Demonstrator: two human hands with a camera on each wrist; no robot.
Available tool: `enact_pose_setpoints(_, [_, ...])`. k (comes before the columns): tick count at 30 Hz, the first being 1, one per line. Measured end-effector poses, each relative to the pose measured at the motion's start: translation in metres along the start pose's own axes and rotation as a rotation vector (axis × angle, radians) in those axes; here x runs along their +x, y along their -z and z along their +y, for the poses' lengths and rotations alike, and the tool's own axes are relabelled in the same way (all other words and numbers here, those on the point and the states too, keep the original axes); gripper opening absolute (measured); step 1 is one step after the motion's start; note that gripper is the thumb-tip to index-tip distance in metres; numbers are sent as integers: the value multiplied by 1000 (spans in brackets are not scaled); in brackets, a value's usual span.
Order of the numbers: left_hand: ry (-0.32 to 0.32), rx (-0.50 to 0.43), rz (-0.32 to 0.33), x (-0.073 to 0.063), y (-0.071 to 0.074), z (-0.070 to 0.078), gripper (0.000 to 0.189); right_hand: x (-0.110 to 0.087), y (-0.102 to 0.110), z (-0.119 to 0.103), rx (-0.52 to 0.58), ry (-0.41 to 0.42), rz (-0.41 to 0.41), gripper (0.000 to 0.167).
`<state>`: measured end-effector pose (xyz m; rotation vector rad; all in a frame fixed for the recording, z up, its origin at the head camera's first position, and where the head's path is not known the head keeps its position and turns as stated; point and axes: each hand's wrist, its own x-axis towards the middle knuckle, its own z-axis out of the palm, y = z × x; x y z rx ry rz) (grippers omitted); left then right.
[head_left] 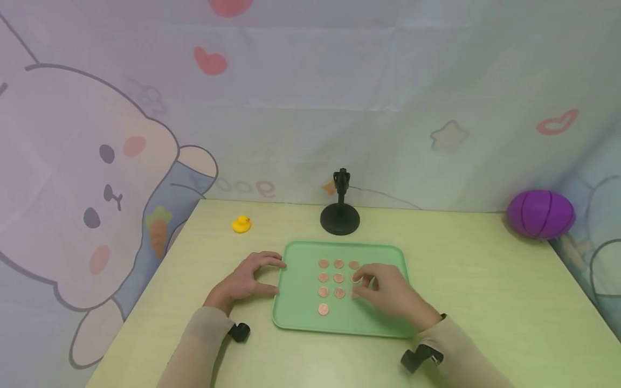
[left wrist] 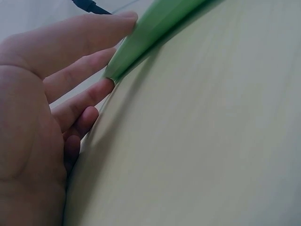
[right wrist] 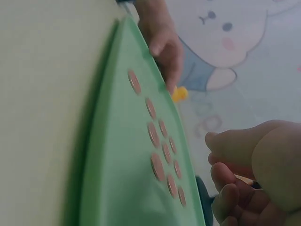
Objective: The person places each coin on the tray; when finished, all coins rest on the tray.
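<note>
On the green tray lie several copper-coloured coins in neat rows, with a single coin in the row nearest me. My right hand hovers over the right-hand column, partly covering it in the head view. Its thumb and fingers are bent loosely, and in the right wrist view nothing shows between the fingertips. At the tray's left edge, my left hand rests with thumb and fingers spread, fingertips touching the rim.
Behind the tray stands a small black stand with a round base. A yellow toy duck sits at the back left of the pale table, and a purple ball at the far right corner. A patterned cloth hangs behind.
</note>
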<state>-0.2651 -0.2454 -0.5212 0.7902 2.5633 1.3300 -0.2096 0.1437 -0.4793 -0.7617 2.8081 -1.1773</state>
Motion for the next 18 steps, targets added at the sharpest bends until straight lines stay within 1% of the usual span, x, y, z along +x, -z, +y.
enact_pose_setpoints(4, [-1,4,0,0,1,-1,52,-7,21,16,-36,-39,28,11])
enact_pose_setpoints(8, [5,7,-5,0,1,-2,53,-15,37,29,-57,-70,50,13])
enact_pose_setpoints(12, [2,13,-6,0,0,-4,53,-22,49,40,-73,-88,66,13])
enact_pose_setpoints(18, [1,5,-10,-2,-3,-3,54,-30,61,56,-113,-83,84,13])
